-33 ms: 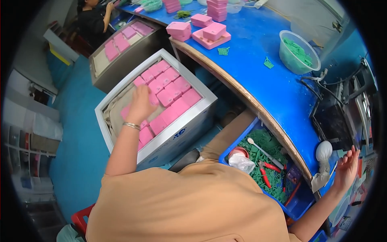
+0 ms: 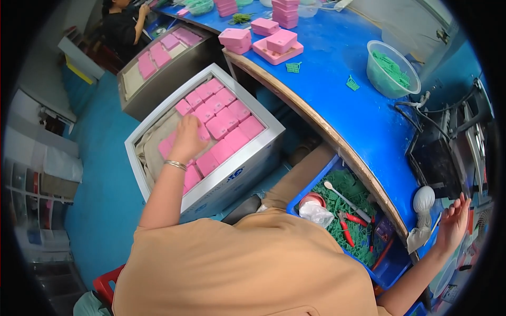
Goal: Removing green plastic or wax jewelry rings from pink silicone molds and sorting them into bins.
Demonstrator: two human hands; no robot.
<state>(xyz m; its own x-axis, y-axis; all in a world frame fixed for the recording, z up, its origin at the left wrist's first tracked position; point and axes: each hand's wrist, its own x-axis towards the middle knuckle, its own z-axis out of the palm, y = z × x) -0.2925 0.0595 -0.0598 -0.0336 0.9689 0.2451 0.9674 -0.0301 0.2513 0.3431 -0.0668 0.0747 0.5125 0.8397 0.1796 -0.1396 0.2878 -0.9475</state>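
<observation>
My left hand (image 2: pixel 187 138), with a bangle at the wrist, reaches into a white-framed case (image 2: pixel 135 167). Its fingers and thumb are closed round one pink block (image 2: pixel 202 129), which they partly cover. Rows of similar pink blocks (image 2: pixel 222 126) fill the case's right side, and a beige cloth (image 2: pixel 157 136) shows on the left. At the far right, my right hand (image 2: pixel 454 221) is raised with its fingers stretched out and nothing seen in it. It is nearest to the lower edge of a black machine (image 2: pixel 440 158); whether the fingertips touch it I cannot tell.
A blue table (image 2: pixel 327 95) carries stacked pink blocks (image 2: pixel 284 13), a bowl of green pieces (image 2: pixel 391 68) and a wrapped white bulb-shaped thing (image 2: pixel 423 200). By my lap is a blue bin (image 2: pixel 387 274) with green scraps and red-handled pliers (image 2: pixel 346 231). Another person (image 2: pixel 120 26) works at the far left.
The fingers of my left hand have drawn closer together round the pink block. My right hand has hardly moved.
</observation>
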